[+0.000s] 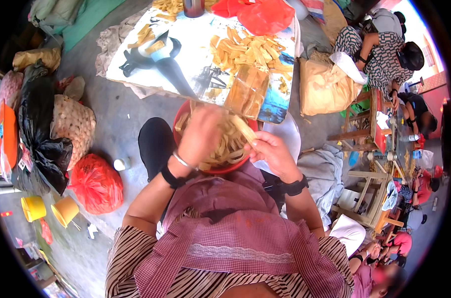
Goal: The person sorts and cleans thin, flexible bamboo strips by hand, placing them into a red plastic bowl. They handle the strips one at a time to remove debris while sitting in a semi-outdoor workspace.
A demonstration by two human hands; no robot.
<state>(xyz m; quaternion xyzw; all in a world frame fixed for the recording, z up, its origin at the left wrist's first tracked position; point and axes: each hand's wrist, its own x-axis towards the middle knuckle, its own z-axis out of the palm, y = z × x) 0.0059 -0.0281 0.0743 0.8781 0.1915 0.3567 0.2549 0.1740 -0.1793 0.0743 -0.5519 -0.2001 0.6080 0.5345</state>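
A red basin [219,172] filled with pale yellow, dried strips [225,149] stands before me, partly under the table's edge. Over its left part is my left hand [206,130], blurred, with a metal bangle and a black band at the wrist; its fingers are too smeared to read. At the basin's right side, my right hand [268,151] pinches a flat yellow strip [243,127] between thumb and fingers. Just beyond, on the table [136,83], lie a clear packet [247,91] of similar strips and a loose heap [247,50] of them.
Red plastic bags [266,16] and a dark cup [194,8] stand at the table's far side. Left on the floor are a red bag [96,184], a white bottle [122,164] and a black bag [39,130]. A brown sack [324,89], wooden stools and several people are to the right.
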